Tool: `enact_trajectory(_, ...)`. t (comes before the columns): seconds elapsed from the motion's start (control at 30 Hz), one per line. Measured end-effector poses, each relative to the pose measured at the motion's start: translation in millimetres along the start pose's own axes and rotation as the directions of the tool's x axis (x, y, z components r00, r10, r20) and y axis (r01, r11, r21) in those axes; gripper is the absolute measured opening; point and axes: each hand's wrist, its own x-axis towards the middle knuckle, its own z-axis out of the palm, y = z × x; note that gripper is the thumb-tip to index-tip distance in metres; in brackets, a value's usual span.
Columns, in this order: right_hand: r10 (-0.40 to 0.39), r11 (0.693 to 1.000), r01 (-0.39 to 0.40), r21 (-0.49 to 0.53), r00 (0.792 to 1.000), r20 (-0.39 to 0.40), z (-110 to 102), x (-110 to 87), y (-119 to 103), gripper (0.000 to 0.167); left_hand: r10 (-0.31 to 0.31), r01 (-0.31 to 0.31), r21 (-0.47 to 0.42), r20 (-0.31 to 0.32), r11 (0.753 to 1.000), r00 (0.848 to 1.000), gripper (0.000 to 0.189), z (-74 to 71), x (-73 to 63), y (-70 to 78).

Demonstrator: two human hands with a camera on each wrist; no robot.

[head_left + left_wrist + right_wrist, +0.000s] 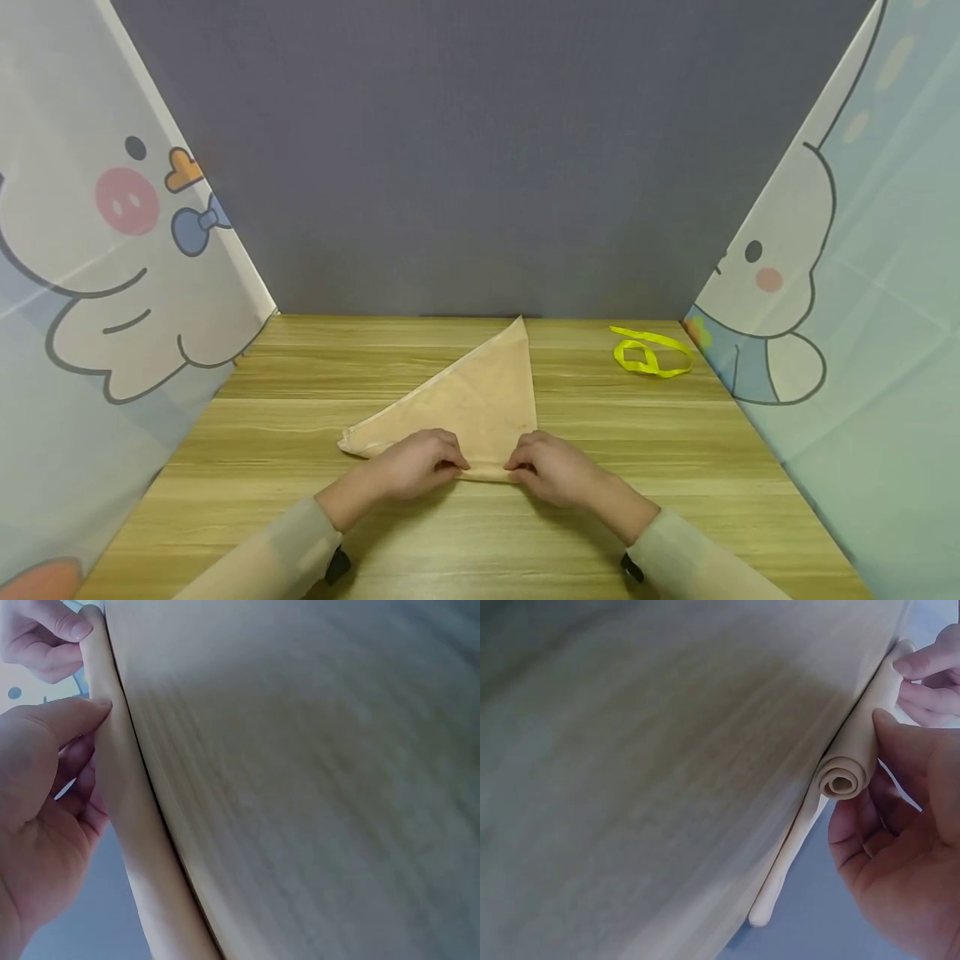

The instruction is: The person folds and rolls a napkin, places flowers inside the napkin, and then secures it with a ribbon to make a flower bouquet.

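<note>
Head view: left hand [423,464] and right hand [553,468], fingers curled, pinch the rolled edge [485,475] of a cloth [480,392], lower center. Even pressure should keep it tight.

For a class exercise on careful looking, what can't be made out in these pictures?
Head view: whatever lies beneath the flat part of the cloth, covered by it.
Head view: the upper end of the left sleeve, cut off by the bottom edge.
Head view: any print on the yellow ribbon, too small to tell.
Left wrist view: some fingertips of the left hand, hidden behind the cloth.
</note>
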Motion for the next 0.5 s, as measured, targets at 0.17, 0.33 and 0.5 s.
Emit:
enact_trajectory(0.17,0.017,0.999,-0.017,0.031,1.000,0.007,0.1,3.5,3.7,0.008,-0.049,0.050,-0.118,0.011,0.992,0.999,0.015,0.3,1.5,-9.4)
enact_trajectory(0.33,0.076,0.995,-0.078,0.062,0.997,0.025,0.8,7.3,6.3,0.011,-0.144,0.145,-0.218,0.021,0.965,0.989,0.015,-0.6,3.4,-15.0)
enact_trajectory(0.5,0.112,0.990,-0.116,0.082,0.993,0.043,1.2,10.3,7.1,0.011,-0.173,0.170,-0.249,0.013,0.953,0.985,0.014,-0.5,3.6,-16.7)
